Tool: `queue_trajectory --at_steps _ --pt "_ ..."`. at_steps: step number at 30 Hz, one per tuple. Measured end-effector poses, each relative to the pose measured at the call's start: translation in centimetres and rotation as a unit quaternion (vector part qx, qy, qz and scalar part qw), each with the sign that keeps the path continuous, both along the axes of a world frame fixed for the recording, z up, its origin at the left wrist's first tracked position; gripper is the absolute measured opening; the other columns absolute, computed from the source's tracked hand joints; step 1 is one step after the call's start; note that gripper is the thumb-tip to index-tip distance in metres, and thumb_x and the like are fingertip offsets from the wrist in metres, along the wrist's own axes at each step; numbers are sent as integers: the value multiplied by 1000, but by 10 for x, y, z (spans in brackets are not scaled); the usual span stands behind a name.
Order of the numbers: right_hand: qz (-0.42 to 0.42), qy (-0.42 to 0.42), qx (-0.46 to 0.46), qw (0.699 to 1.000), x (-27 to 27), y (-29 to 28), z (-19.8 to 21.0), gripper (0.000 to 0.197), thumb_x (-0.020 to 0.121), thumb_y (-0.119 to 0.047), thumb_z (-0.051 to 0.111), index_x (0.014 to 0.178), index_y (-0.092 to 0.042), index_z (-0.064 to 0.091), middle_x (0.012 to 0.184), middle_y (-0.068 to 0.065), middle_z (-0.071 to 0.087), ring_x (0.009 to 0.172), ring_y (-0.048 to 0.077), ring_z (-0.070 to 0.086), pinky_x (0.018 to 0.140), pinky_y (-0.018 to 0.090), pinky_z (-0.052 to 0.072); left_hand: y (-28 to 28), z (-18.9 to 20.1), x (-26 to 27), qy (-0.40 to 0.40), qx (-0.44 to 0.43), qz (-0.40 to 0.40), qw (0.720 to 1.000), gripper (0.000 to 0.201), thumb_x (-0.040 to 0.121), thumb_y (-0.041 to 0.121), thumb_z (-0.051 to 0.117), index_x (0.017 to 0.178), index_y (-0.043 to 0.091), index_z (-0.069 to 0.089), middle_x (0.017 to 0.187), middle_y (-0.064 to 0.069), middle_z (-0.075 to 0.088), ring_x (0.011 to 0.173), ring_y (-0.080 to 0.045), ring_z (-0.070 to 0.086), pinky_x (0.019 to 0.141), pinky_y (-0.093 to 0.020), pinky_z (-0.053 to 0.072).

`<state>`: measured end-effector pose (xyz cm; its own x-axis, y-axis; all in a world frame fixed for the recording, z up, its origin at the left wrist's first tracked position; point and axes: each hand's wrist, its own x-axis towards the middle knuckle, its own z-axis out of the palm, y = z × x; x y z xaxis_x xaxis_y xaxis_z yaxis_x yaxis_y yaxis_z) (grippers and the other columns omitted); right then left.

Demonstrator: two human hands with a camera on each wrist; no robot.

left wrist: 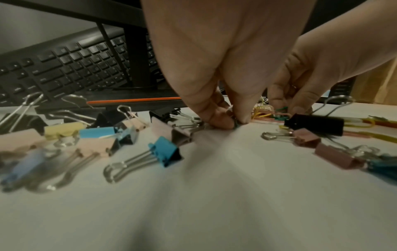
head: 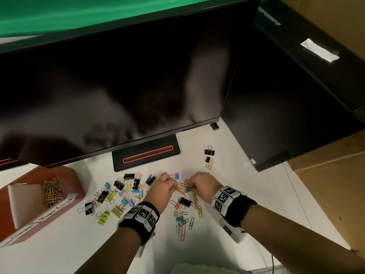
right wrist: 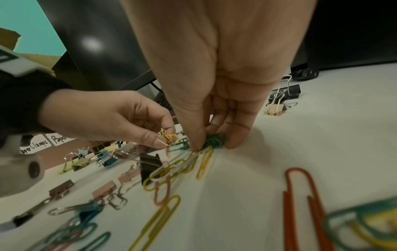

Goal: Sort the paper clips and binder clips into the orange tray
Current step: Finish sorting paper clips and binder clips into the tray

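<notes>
Coloured paper clips [head: 185, 220] and binder clips [head: 118, 194] lie scattered on the white table [head: 227, 175]. My left hand [head: 161, 187] pinches a few yellow and pale paper clips [right wrist: 166, 138] just above the table. My right hand [head: 201, 184] pinches a bunch of green paper clips [right wrist: 216, 140] against the tabletop, thumb and fingers curled round them. The two hands sit close together, a tangle of clips [head: 184, 188] between them. The orange tray [head: 65, 186] stands at the left, with paper clips [head: 52, 189] in one compartment.
A large dark monitor [head: 118, 86] overhangs the far side, its stand base [head: 146, 153] behind the clips. A keyboard [left wrist: 64, 68] lies under it. Three binder clips [head: 209, 157] sit apart at the right. A black case [head: 296, 95] and cardboard box [head: 335, 184] border the right.
</notes>
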<state>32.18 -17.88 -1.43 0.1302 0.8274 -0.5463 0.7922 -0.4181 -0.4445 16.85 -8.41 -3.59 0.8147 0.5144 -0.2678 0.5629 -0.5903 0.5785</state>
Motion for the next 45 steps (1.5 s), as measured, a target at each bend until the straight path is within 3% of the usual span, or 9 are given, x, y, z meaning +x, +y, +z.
queue_trajectory --at_steps 10,15,18,20,26,30,34,40,45 --pt "-24 26 31 999 7 -12 5 17 88 -15 54 101 -11 64 105 8 63 95 23 59 80 29 46 7 8 -10 39 -7 12 999 17 91 13 53 103 10 64 103 -7 60 96 -20 54 82 -23 41" --pt "-28 29 57 998 9 -15 14 16 87 -15 58 100 -15 66 102 2 66 87 15 58 78 20 44 12 31 -32 2 -8 47 999 11 89 14 58 96 11 66 92 -4 63 80 -14 54 75 -24 47" --pt "-25 10 104 994 4 -8 28 12 86 -16 62 96 -15 67 91 -1 67 76 8 53 73 17 42 26 54 -63 -22 -9 80 997 11 87 14 60 96 14 67 84 3 60 69 -6 52 63 -9 38" --pt "-23 12 150 988 -7 6 43 9 84 -18 64 92 -15 68 81 -5 59 72 7 51 70 18 40 40 74 -88 -52 -3 112 992 8 85 14 63 92 16 67 82 4 62 68 -3 54 62 -10 38" --pt "32 45 262 964 -99 94 89 7 82 -16 68 89 -16 69 83 -5 62 73 7 55 72 14 40 98 121 -184 -80 34 225 971 9 83 16 66 79 23 62 70 6 65 66 -11 61 69 -30 52" --pt "46 93 299 949 -182 162 106 5 81 -11 65 86 -12 68 83 6 67 74 17 59 75 28 48 133 138 -239 -26 83 300 950 9 85 22 64 91 16 65 80 2 67 74 -13 63 72 -26 48" --pt "22 91 252 963 -249 219 101 17 86 -16 63 101 -11 66 101 11 67 93 25 63 85 34 51 158 135 -259 -33 26 366 930 6 83 21 65 79 23 62 73 1 66 74 -19 64 76 -35 52" --pt "20 97 185 978 -272 230 79 39 89 -26 60 124 -11 54 118 12 63 108 26 60 93 35 49 160 120 -254 -1 -21 316 949 30 88 19 60 118 13 59 111 -3 64 101 -17 59 91 -30 46" --pt "11 114 248 962 -213 171 78 20 90 -26 58 107 -17 64 107 3 62 89 17 63 83 31 52 138 117 -228 -60 2 205 977 26 86 12 60 111 19 62 108 3 60 99 -11 57 90 -31 49"
